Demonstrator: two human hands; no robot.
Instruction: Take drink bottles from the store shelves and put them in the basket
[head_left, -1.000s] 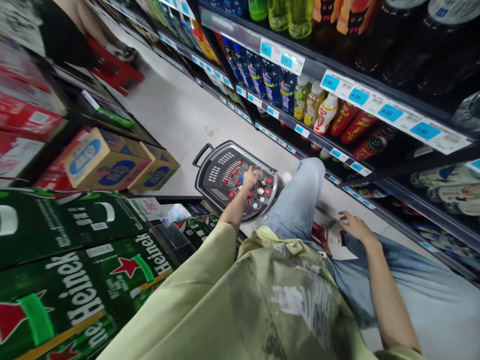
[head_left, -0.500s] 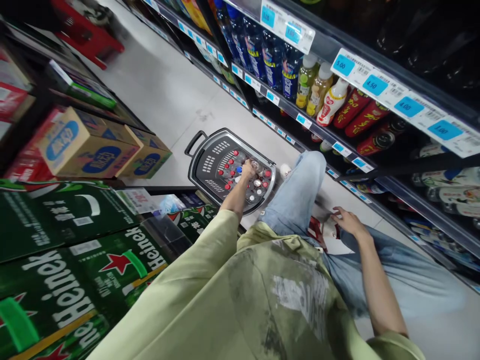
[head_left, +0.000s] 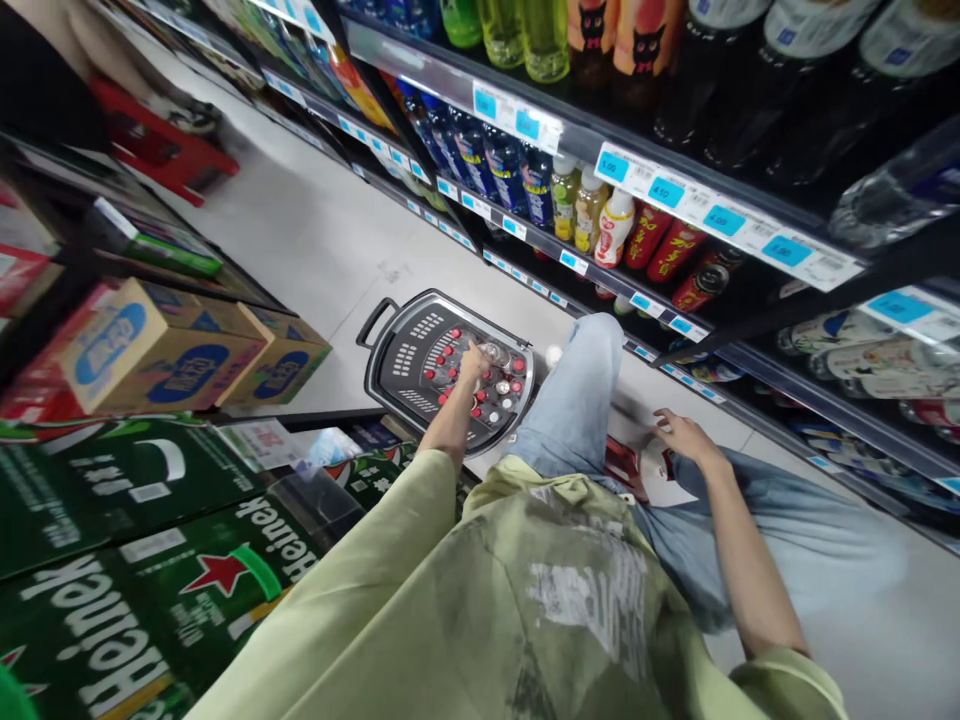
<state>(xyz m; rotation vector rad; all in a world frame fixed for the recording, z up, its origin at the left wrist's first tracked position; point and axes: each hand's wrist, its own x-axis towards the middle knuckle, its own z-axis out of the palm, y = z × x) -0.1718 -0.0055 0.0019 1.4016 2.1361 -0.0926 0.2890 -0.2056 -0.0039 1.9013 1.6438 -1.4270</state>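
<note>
My left hand (head_left: pixel 472 364) reaches down into a black shopping basket (head_left: pixel 397 372) on the floor. Its fingers are bent together among the bottle tops, and what they grip is hidden. Around it stand several upright bottles, seen from above by their caps; a red cap (head_left: pixel 518 365) is to its right, and white caps (head_left: pixel 507 403) show nearer me. My right hand (head_left: pixel 684 436) hovers near my right thigh, fingers loosely spread, holding nothing. Below it a red and white item (head_left: pixel 626 468), partly hidden, lies between my legs.
Drink shelves (head_left: pixel 517 115) with price tags run along the right. On the left are stacked green Heineken cartons (head_left: pixel 142 610) and brown boxes (head_left: pixel 172 345). At the back left a person's leg (head_left: pixel 112 55) shows beside a red stool (head_left: pixel 161 150). Pale floor (head_left: pixel 322 215) lies between.
The view has tilted up, showing more upper shelf. My left hand has shifted left within the basket, and the blue cap seen before is now covered. My right hand stays put.
</note>
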